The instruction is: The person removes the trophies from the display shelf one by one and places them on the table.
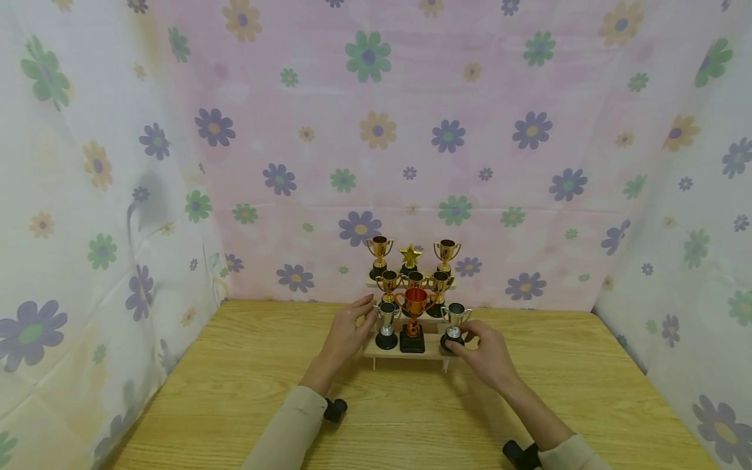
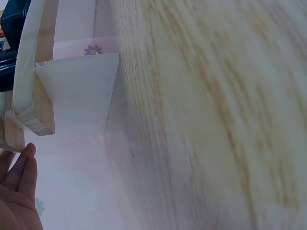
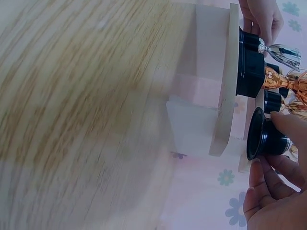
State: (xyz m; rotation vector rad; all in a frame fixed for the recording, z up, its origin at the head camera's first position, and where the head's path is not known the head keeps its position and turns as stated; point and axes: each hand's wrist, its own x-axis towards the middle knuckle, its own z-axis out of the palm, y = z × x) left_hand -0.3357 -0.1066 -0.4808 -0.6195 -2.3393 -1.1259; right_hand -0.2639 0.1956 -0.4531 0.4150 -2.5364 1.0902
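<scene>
In the lower part of the head view, the tabletop [image 1: 247,378] comes nearest. Right of centre, the right hand [image 1: 484,352] pinches the right silver trophy [image 1: 455,318] by its black base [image 3: 272,139], between thumb and fingers. The trophy lies to the left of this hand, the nearer one; its long axis is close to upright. In the right wrist view, a gap shows between base and lowest step [image 1: 423,357] of the wooden rack [image 3: 227,96], near its right end. On this step the orange trophy [image 1: 416,301] stands just beside, limiting the room leftward; the left silver trophy [image 1: 387,316] stands past it. At the rack's left end is the left hand [image 1: 348,329], fingers nearly straight, gripping nothing; whether it touches wood, I cannot tell. Behind, three gold cups [image 1: 440,283] stand in the middle row; higher, a star trophy [image 1: 410,254] between two more cups [image 1: 447,249]. Farthest hangs flowered cloth [image 1: 411,78].
</scene>
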